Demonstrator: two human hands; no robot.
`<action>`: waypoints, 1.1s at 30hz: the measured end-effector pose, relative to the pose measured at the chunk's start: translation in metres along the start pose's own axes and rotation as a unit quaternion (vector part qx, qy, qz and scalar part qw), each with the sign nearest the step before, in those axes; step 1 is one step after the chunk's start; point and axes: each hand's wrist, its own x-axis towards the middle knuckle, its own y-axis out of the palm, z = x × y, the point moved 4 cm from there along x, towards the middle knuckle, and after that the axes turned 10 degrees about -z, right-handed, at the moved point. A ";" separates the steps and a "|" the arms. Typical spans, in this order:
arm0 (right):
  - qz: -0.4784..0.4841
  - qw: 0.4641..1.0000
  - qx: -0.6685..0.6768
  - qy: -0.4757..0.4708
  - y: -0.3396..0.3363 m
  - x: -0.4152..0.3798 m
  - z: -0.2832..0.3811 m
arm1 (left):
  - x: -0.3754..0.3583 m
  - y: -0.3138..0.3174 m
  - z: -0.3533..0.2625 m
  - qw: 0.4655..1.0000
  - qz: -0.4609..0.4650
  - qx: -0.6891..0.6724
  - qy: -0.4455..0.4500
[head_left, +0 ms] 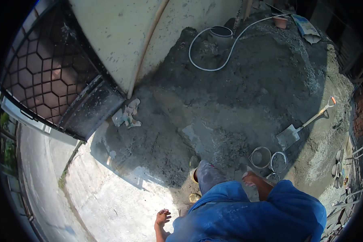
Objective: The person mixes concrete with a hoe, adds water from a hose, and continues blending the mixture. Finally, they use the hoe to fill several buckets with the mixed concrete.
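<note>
The left hand (pixel 162 218) hangs open, holding nothing; the right hand (pixel 252 178) (blurred) is unclear, near 2 buckets (pixel 261 157) and a shovel (pixel 288 136).

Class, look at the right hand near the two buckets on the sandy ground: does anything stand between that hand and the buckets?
Nothing visible does. The right hand hangs just beside the two buckets, with only bare sand between them. The shovel lies further off, beyond the buckets.

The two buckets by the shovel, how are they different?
The left bucket looks bigger and shows its grey inside; the right bucket looks smaller, with a pale rim and handle. The right bucket sits nearer the shovel. Both are round, open-topped and stand on the grey mortar.
</note>
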 end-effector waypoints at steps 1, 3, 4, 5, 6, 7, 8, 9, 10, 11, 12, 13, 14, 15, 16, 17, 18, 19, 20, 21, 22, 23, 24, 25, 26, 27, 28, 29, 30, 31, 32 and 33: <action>0.009 1.000 0.004 0.015 0.000 0.007 0.009 | -0.002 0.007 -0.021 1.000 0.006 -0.008 -0.003; 0.013 1.000 -0.014 0.018 0.001 0.024 0.039 | -0.007 0.008 -0.079 0.996 -0.002 -0.053 0.075; 0.009 0.999 -0.033 0.023 0.003 0.032 0.057 | -0.017 0.006 -0.119 0.992 -0.029 -0.039 0.117; 0.015 0.999 -0.033 0.026 0.006 0.043 0.078 | -0.032 0.006 -0.165 0.986 -0.040 -0.028 0.162; 0.018 0.999 -0.035 0.031 -0.001 0.054 0.099 | -0.040 0.005 -0.207 0.976 -0.035 -0.047 0.208; 0.026 0.999 -0.019 0.008 -0.012 0.051 0.129 | -0.057 0.008 -0.258 0.965 -0.020 -0.057 0.255; 0.032 0.999 -0.005 -0.016 -0.025 0.046 0.168 | -0.084 0.014 -0.314 0.951 -0.010 -0.058 0.303; 0.014 0.998 0.033 -0.058 -0.046 0.022 0.216 | -0.113 0.024 -0.371 0.935 0.005 -0.062 0.348; 0.001 0.992 0.047 -0.115 -0.059 0.024 0.250 | -0.158 0.037 -0.430 0.909 0.023 -0.072 0.410; -0.011 0.983 0.089 -0.158 -0.075 0.023 0.281 | -0.194 0.048 -0.476 0.878 0.055 -0.102 0.465; -0.022 0.971 0.129 -0.200 -0.093 0.022 0.311 | -0.230 0.058 -0.517 0.840 0.107 -0.125 0.517; -0.038 0.961 0.154 -0.226 -0.110 0.021 0.337 | -0.267 0.071 -0.551 0.776 0.187 -0.156 0.582; -0.054 0.950 0.179 -0.251 -0.127 0.020 0.358 | -0.304 0.082 -0.579 0.710 0.265 -0.164 0.632; -0.053 0.950 0.180 -0.248 -0.144 0.020 0.370 | -0.339 0.092 -0.600 0.652 0.331 -0.157 0.664; -0.068 0.935 0.208 -0.280 -0.162 0.017 0.383 | -0.371 0.105 -0.616 0.597 0.369 -0.166 0.692; -0.083 0.918 0.236 -0.308 -0.173 0.015 0.390 | -0.394 0.118 -0.625 0.563 0.410 -0.221 0.683; -0.083 0.919 0.242 -0.299 -0.178 0.019 0.387 | -0.411 0.125 -0.639 0.517 0.461 -0.230 0.683; -0.108 0.921 0.247 -0.280 -0.185 0.024 0.378 | -0.427 0.135 -0.647 0.537 0.469 -0.256 0.653; -0.135 0.922 0.253 -0.262 -0.193 0.029 0.368 | -0.444 0.144 -0.654 0.553 0.477 -0.281 0.622; -0.138 0.927 0.273 -0.219 -0.192 0.050 0.348 | -0.461 0.151 -0.666 0.553 0.487 -0.276 0.617; -0.140 0.929 0.293 -0.175 -0.186 0.068 0.318 | -0.467 0.158 -0.681 0.635 0.462 -0.296 0.543; -0.165 0.932 0.306 -0.103 -0.182 0.070 0.290 | -0.462 0.164 -0.693 0.711 0.430 -0.310 0.462; -0.190 0.928 0.318 -0.031 -0.176 0.068 0.262 | -0.447 0.165 -0.707 0.711 0.440 -0.303 0.457; -0.155 0.916 0.369 0.030 -0.160 0.082 0.222 | -0.425 0.166 -0.721 0.667 0.491 -0.291 0.479; -0.048 0.872 0.478 0.089 -0.126 0.125 0.151 | -0.404 0.167 -0.735 0.620 0.536 -0.284 0.498; 0.248 0.636 0.731 0.019 -0.083 0.141 0.091 | -0.394 0.168 -0.746 0.570 0.576 -0.281 0.514; 0.025 0.764 0.608 0.213 -0.060 0.134 0.051 | -0.410 0.173 -0.757 0.726 0.423 -0.246 0.484; -0.073 0.946 0.247 0.198 -0.071 0.078 0.078 | -0.395 0.171 -0.782 0.725 0.431 -0.247 0.478; -0.100 0.902 0.326 0.264 -0.078 0.028 0.110 | -0.376 0.171 -0.810 0.680 0.521 -0.177 0.485; -0.127 0.846 0.403 0.325 -0.081 0.001 0.129 | -0.358 0.183 -0.830 0.622 0.604 -0.106 0.486; -0.136 0.839 0.419 0.319 -0.076 -0.007 0.137 | -0.335 0.212 -0.851 0.619 0.614 -0.105 0.478; -0.143 0.831 0.437 0.312 -0.067 -0.011 0.145 | -0.312 0.244 -0.877 0.533 0.641 -0.126 0.538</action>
